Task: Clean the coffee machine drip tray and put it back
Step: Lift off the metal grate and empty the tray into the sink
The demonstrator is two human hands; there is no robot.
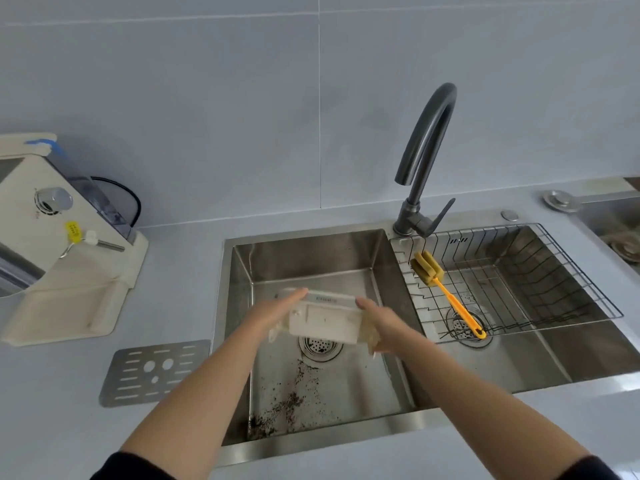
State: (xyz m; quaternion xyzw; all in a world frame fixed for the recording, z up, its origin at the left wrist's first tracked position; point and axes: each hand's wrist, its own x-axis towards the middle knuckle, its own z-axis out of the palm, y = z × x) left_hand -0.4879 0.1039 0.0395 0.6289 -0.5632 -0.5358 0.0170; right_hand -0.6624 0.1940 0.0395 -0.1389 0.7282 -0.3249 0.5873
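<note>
Cream plastic tray (323,320): held above the left basin of the sink (304,236), over the drain (320,346) and clear of the basin floor.
Grip: left hand (273,315) on the tray's 9 o'clock end, right hand (381,322) on its 3 o'clock end. The fingers lie nearly straight along the ends and press inward to carry it. Thumbs are hidden.
Long axis: 9 to 3 o'clock, roughly parallel to the sink's front rim.
Facing: tipped, with the logo edge high at 12 o'clock and the near edge low. A broad panel faces the camera. Which way the open side faces cannot be told.
Risk, drop: wet plastic held by side pressure alone may slip onto the steel.
Risk, spill: a brownish blur at both near corners is probably liquid running off. Tilting toward 6 o'clock could send it onto the bench or the sleeves.
Risk, clog: grounds (294,400) at 6 o'clock may wash into the drain.
Pending: grate (152,372) on the bench at 9 o'clock, machine (69,244) at 10 o'clock, brush (446,296) at 2 o'clock.
</note>
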